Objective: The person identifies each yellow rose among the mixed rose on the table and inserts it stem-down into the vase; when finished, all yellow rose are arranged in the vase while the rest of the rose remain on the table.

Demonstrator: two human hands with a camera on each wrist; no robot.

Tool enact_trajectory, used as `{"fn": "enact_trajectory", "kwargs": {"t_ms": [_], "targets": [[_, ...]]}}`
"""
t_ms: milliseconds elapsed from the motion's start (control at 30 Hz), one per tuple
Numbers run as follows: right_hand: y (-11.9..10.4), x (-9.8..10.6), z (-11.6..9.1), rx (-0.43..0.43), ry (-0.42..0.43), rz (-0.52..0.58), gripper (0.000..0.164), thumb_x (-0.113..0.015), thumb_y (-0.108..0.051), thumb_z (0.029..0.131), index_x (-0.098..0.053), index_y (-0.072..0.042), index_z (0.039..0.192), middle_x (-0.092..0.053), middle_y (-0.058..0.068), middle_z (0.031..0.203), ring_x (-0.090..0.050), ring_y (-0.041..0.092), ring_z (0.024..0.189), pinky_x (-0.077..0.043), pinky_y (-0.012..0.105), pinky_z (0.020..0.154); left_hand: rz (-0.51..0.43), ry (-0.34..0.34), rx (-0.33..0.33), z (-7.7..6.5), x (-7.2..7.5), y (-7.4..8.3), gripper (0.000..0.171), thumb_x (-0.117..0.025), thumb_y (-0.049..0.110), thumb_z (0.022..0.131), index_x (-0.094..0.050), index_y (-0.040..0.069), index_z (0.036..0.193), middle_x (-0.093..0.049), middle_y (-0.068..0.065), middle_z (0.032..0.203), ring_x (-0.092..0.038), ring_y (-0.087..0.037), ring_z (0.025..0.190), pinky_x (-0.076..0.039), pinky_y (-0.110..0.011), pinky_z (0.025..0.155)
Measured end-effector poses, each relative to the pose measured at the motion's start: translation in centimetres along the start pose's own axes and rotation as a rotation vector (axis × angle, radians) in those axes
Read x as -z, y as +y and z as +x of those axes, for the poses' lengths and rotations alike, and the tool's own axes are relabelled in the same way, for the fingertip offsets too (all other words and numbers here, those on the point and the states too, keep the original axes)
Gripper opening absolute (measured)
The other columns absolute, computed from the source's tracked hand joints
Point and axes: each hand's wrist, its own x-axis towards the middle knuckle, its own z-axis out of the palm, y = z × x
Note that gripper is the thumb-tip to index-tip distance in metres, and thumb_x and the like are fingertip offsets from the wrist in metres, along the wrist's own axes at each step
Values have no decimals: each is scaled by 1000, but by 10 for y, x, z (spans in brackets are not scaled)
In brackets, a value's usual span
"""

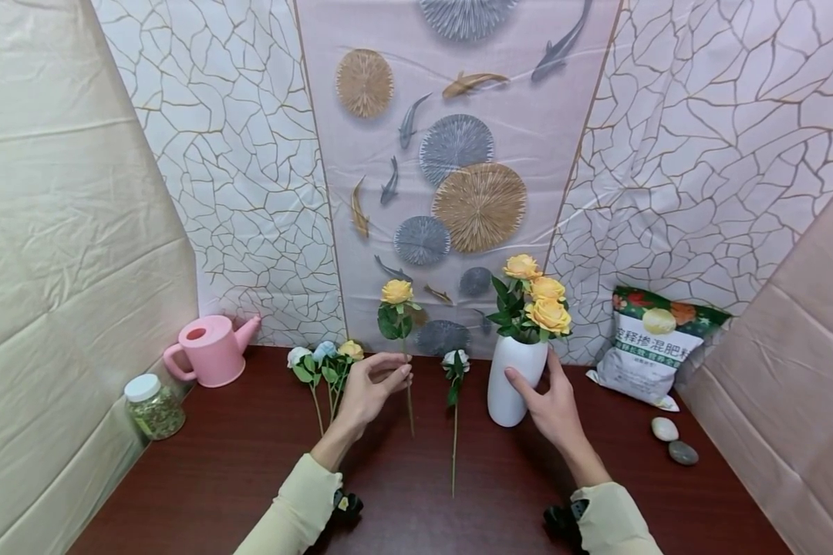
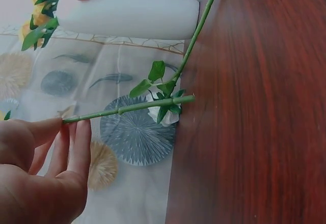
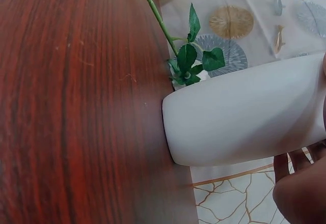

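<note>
In the head view my left hand [image 1: 375, 387] pinches the green stem of a single yellow rose [image 1: 396, 292], held upright with its bloom above the fingers. The left wrist view shows the lower stem [image 2: 147, 106] jutting out past the thumb and fingertips. My right hand [image 1: 551, 397] grips the side of a white vase [image 1: 505, 385], thumb in front and fingers behind. Several yellow roses [image 1: 548, 314] with dark leaves stand in the vase. Between the hands, a white rose [image 1: 455, 361] lies on the table, its long stem pointing toward me.
Left of my left hand lie white, blue [image 1: 324, 351] and yellow roses. A pink watering can [image 1: 211, 353] and a white-lidded jar [image 1: 154, 406] stand at the far left. At right are a fertilizer bag [image 1: 649, 351] and two stones [image 1: 664, 429]. A patterned cloth [image 1: 416, 177] hangs behind the table.
</note>
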Motion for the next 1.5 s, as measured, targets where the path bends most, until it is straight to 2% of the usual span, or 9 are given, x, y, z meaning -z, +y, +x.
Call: {"fn": "enact_trajectory", "kwargs": {"t_ms": [167,333,400,633,767,933,1167,1367,1500], "targets": [[0,0,0,-2,4,4,81,-74,-45,91,-27,-37,156,-55,4,142,-56,17,126,-50,24,95,-8,-5,-33,3,-4,3,26,-73,7,91,-70,0,116,-73,-20,112,-71,-41,103,-62,-39,88],[1,0,-1,2,3,8,81,-73,-45,91,-27,-33,157,-54,4,143,-55,18,127,-51,39,99,43,13,-96,5,-9,11,28,-75,8,90,-71,2,117,-75,-17,110,-74,-30,98,-62,-37,87],[1,0,-1,3,4,10,81,-73,-45,91,-28,-32,157,-54,5,143,-55,18,127,-52,41,99,55,20,-119,6,-12,16,29,-76,10,90,-71,3,118,-75,-14,110,-75,-27,98,-62,-36,87],[1,-1,-1,3,4,18,81,-73,-43,91,-27,-33,157,-54,5,143,-56,18,126,-53,30,95,52,52,-184,16,-32,38,28,-77,18,90,-73,8,117,-75,-5,115,-73,-23,100,-61,-34,88],[1,-1,-1,11,4,27,80,-74,-43,91,-28,-34,156,-55,4,142,-57,18,125,-53,29,94,47,63,-223,22,-47,53,30,-78,19,90,-73,7,117,-75,-8,115,-72,-23,101,-61,-32,87],[0,-1,-1,11,0,23,80,-73,-43,91,-28,-35,156,-54,4,142,-56,18,126,-52,20,91,-9,59,-281,32,-66,73,28,-78,18,89,-74,7,115,-75,-12,113,-72,-24,101,-61,-34,87],[0,-2,-1,5,1,19,81,-74,-42,91,-28,-34,157,-55,4,142,-56,17,126,-51,21,92,-126,19,-351,44,-91,100,28,-75,13,91,-71,0,116,-75,-9,115,-73,-30,100,-62,-40,88],[0,-1,-1,7,4,19,81,-74,-42,91,-28,-33,157,-54,3,143,-55,17,126,-50,19,93,-218,6,-386,49,-108,112,29,-73,8,92,-68,-5,117,-74,-12,115,-71,-40,101,-61,-45,89],[1,-1,-1,13,7,21,80,-74,-42,91,-29,-33,156,-54,3,144,-54,16,128,-48,18,94,-256,16,-400,51,-118,118,29,-73,7,92,-67,-6,117,-74,-11,116,-72,-37,101,-61,-44,89]]}}
